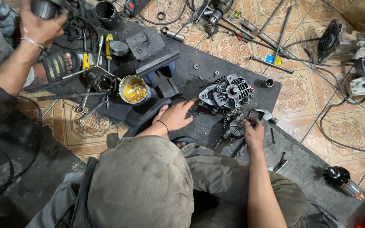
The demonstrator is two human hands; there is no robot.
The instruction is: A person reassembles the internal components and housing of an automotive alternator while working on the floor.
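Note:
A grey ribbed alternator housing (227, 93) sits on the black rubber mat (199, 71) in front of my knees. My left hand (176, 116) lies on the mat with its fingers stretched toward the housing's left edge, holding nothing. My right hand (253, 131) is closed in a pinch on a small dark piece, right beside a round dark part (235, 127) just below the housing. What exactly is pinched is too small to tell. A silver hammer head (267, 115) lies just beyond my right fingers.
Another person sits at the upper left, a hand (39, 26) gripping a dark cylinder. Nearby are a tin of yellow grease (133, 89), wrenches (90, 110), a metal block (146, 42), long rods (275, 25), power tool bodies (362, 44) and a motor armature (343, 180).

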